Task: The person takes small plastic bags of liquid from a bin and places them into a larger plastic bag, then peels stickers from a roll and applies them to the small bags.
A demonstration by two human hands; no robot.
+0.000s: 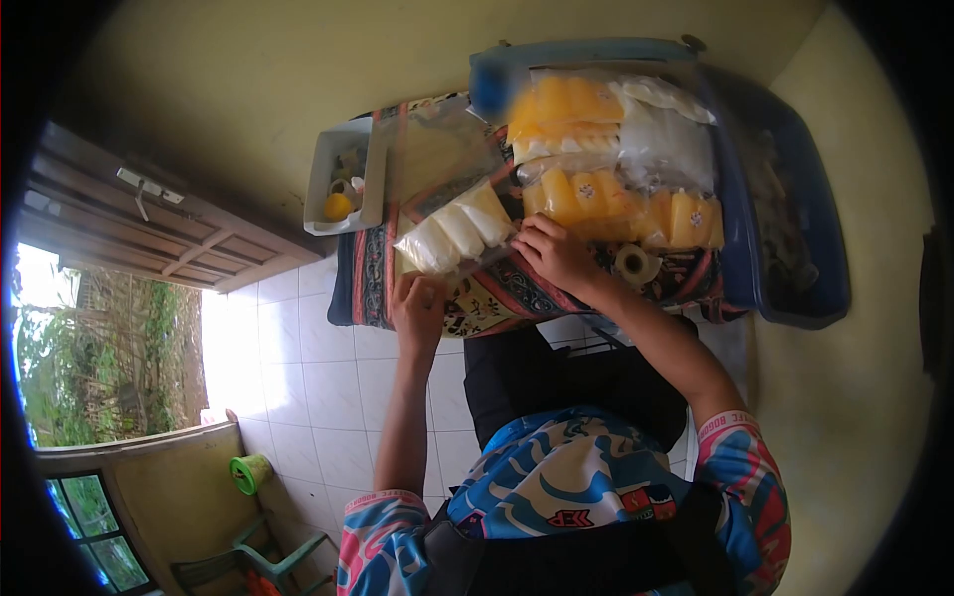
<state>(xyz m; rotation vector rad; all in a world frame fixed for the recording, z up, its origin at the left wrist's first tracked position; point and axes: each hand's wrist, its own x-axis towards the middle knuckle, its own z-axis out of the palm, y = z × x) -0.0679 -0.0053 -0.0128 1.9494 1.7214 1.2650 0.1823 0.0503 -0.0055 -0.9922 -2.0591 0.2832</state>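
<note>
A clear plastic bag holding several plump white packets lies slanted on the patterned cloth in front of me. My left hand is closed at its lower left corner, fingers curled against the plastic. At its right end, my right hand pinches the loose edge of the bag. Just beyond my right hand lie bags of yellow-orange packets, with more yellow and white packets behind them. A roll of tape sits beside my right wrist.
A white bin with a yellow round item stands at the left end of the cloth-covered table. Flat clear plastic lies behind the bag. A large dark blue tub stands at the right, against the wall. An open door is left.
</note>
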